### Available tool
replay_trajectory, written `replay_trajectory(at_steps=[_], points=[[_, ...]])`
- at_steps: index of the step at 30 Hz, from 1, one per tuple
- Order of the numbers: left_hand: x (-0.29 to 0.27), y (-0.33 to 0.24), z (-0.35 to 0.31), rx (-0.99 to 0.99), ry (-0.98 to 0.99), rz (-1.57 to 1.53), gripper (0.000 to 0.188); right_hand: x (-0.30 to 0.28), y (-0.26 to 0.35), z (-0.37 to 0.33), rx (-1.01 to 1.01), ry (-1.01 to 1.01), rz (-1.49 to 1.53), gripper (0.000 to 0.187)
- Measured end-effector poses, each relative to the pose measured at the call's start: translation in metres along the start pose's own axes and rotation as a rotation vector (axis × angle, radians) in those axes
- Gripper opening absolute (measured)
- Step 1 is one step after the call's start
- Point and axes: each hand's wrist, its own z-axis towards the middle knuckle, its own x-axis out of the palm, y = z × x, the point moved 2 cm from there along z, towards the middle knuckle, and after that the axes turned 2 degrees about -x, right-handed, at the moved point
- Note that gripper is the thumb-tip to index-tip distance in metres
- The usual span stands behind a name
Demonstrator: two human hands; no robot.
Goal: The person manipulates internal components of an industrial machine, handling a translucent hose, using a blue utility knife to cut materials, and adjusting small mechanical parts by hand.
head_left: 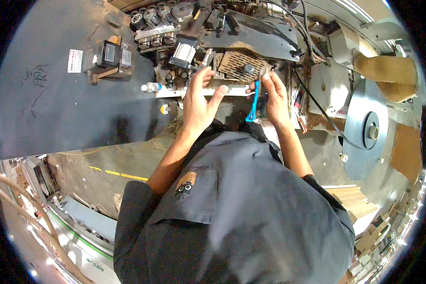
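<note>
My right hand [275, 97] is closed around a slim blue tool [254, 103] with a flared, looped lower end. Its upper end lies at my fingertips, and its exact kind cannot be made out. My left hand [199, 102] is raised to the left of it, fingers and thumb apart, with nothing in it. Just beyond both hands is a dusty slotted metal plate [232, 66] with a dark round knob [249, 69], part of a machine. A pale metal rail [236, 89] runs along the machine's near edge, below the plate.
A dark table [113, 111] extends left, bearing a box-shaped device [111, 59]. A small clear bottle [151, 87] lies beside the machine. Black cables [312, 47] hang at the back right. Farther right are a large grey reel [364, 128] and a yellowish flexible hose [388, 71].
</note>
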Motion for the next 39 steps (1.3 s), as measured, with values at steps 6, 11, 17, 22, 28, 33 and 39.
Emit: replay_trajectory(at_steps=[6, 11, 17, 22, 28, 33, 39], points=[[-0.001, -0.051, 0.022, 0.158, -0.069, -0.008, 0.075, -0.001, 0.02, -0.018, 0.028, -0.035, 0.002, 0.027], [0.006, -0.074, 0.031, 0.221, -0.036, -0.047, 0.075, 0.002, 0.019, -0.027, 0.016, -0.053, 0.072, 0.029], [0.016, -0.092, 0.039, 0.279, -0.001, -0.049, 0.076, -0.002, 0.025, -0.035, 0.015, -0.068, 0.127, 0.028], [0.025, -0.107, 0.046, 0.358, -0.041, -0.04, 0.075, 0.003, 0.04, -0.047, 0.014, -0.098, 0.105, 0.029], [0.037, -0.125, 0.049, 0.472, -0.103, 0.004, 0.073, 0.017, 0.067, -0.07, -0.383, -0.32, -0.241, 0.049], [0.044, -0.134, 0.047, 0.511, -0.149, 0.119, 0.08, 0.034, 0.081, -0.08, -0.663, -0.304, -0.398, 0.08], [0.052, -0.142, 0.04, 0.536, -0.164, 0.122, 0.077, 0.038, 0.085, -0.084, -0.527, -0.31, -0.36, 0.079]])
